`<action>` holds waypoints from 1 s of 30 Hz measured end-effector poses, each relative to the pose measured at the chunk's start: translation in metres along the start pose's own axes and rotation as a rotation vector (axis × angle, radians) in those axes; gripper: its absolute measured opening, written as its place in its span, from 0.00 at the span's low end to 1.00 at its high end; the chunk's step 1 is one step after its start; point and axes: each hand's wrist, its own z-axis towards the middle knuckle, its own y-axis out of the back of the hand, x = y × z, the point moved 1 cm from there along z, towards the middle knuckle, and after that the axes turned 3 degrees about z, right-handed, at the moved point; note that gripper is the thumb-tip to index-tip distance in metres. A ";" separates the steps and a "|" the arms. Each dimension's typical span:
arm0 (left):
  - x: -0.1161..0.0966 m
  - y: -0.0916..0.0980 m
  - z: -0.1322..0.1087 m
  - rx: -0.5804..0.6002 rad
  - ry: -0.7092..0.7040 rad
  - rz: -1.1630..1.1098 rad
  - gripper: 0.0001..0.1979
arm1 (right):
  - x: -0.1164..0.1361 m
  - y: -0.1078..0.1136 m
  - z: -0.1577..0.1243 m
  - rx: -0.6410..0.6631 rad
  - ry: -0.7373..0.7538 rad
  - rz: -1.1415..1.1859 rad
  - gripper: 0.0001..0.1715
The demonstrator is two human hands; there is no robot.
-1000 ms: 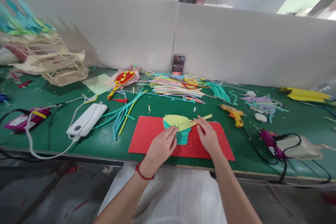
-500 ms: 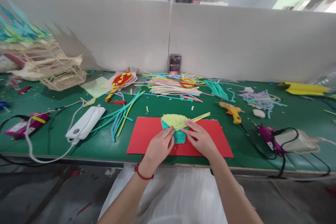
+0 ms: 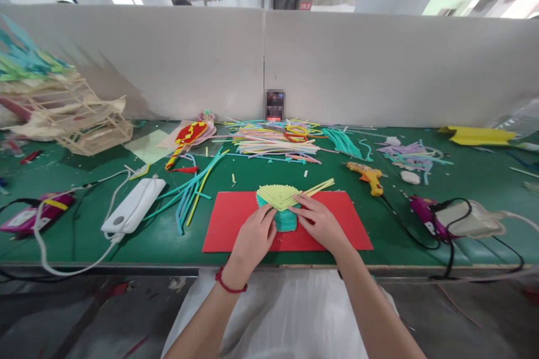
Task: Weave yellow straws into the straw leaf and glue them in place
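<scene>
A fan-shaped piece of yellow strips (image 3: 275, 196), laid in V rows, sits over a teal base (image 3: 285, 221) on a red board (image 3: 231, 219). The strips look like pipe cleaners. My left hand (image 3: 255, 234) has its fingers closed at the lower tip of the V, pressing the piece there. On the other side my right hand (image 3: 319, 220) pinches loose yellow strips (image 3: 322, 185) against the fan's right edge; their free ends stick out to the upper right. The fingertips of both hands partly cover the work.
Behind the board lies a heap of coloured strips (image 3: 273, 143). A yellow glue gun (image 3: 366, 175) and a purple device (image 3: 423, 216) with cables are to the right. Left stand a white power bank-like box (image 3: 133, 206), teal strips (image 3: 185, 190) and a stick-framed model (image 3: 92, 118).
The view has shifted slightly, so everything appears moved a little left. Both hands stay on the yellow and teal piece, with almost no visible movement.
</scene>
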 end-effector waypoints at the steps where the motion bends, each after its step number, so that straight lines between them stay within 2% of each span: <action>1: 0.000 0.001 0.001 0.010 -0.002 -0.001 0.15 | 0.000 0.000 0.000 0.000 -0.006 0.006 0.20; 13: 0.000 0.004 0.005 0.098 -0.004 -0.008 0.16 | -0.002 -0.001 0.000 0.013 0.018 -0.017 0.19; 30: 0.001 0.003 0.007 0.129 0.000 -0.011 0.17 | -0.002 0.000 -0.001 0.021 -0.024 0.018 0.20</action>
